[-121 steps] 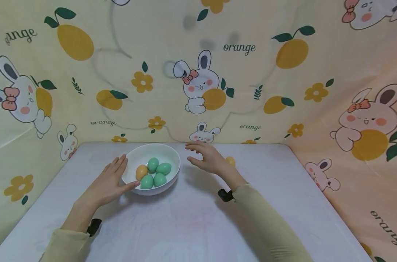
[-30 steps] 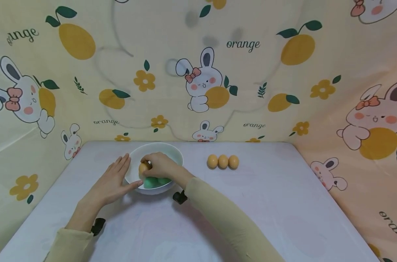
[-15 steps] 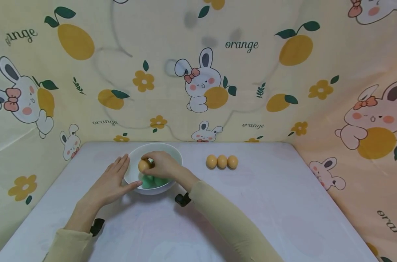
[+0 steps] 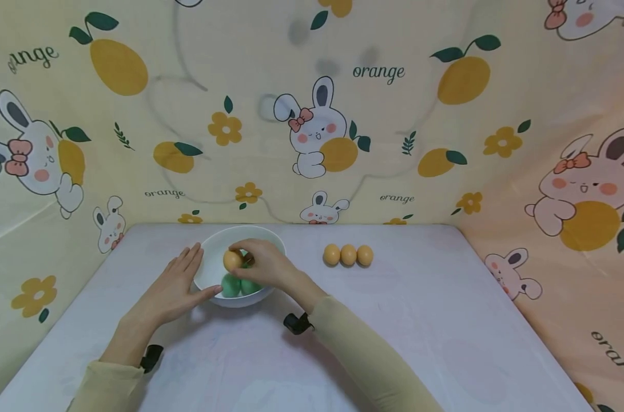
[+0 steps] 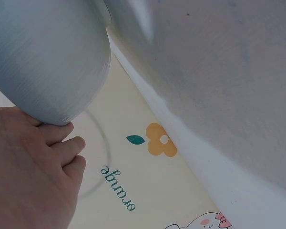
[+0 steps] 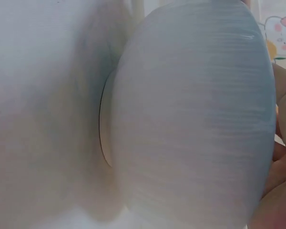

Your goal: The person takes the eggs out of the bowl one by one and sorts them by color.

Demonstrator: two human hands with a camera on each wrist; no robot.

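A white bowl (image 4: 239, 300) stands at the back left of the table. My right hand (image 4: 266, 264) reaches over it and pinches an orange egg (image 4: 231, 261) between thumb and fingers. Below it, green eggs (image 4: 230, 285) lie in the bowl, partly covered by that hand. My left hand (image 4: 170, 289) rests against the bowl's left side with its fingers straight and thumb at the near rim. In the left wrist view its fingertips touch the bowl's outer wall (image 5: 52, 57). The bowl's outside (image 6: 190, 119) fills much of the right wrist view, hiding the egg.
Three orange eggs (image 4: 348, 255) sit side by side in a row on the white table (image 4: 420, 320), right of the bowl. A patterned cloth (image 4: 229, 171) with rabbits and oranges rises behind the table and at both sides.
My right hand has moved from right of the bowl into it, taken the orange egg, and shifted it slightly right. The row of three eggs came into sight. My left hand stays at the bowl.
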